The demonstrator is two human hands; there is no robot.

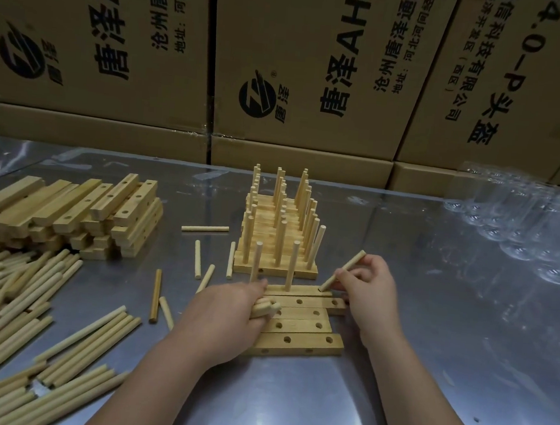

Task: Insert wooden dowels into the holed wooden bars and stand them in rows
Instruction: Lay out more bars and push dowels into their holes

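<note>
1. The right hand (369,296) pinched one dowel (351,262), tilted up and to the right, its lower tip at the right end of the far bar (306,291) on the tabletop (429,341).
2. The left hand (230,312) gripped spare dowels (264,308), resting on the bars' left ends.
3. The right hand was nearer; the dowel likely needed uprighting over its hole.

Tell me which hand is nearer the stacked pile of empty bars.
Left. The left hand, gripping spare dowels, lies right of the pile; the right hand, pinching a dowel, is farther right again.
</note>
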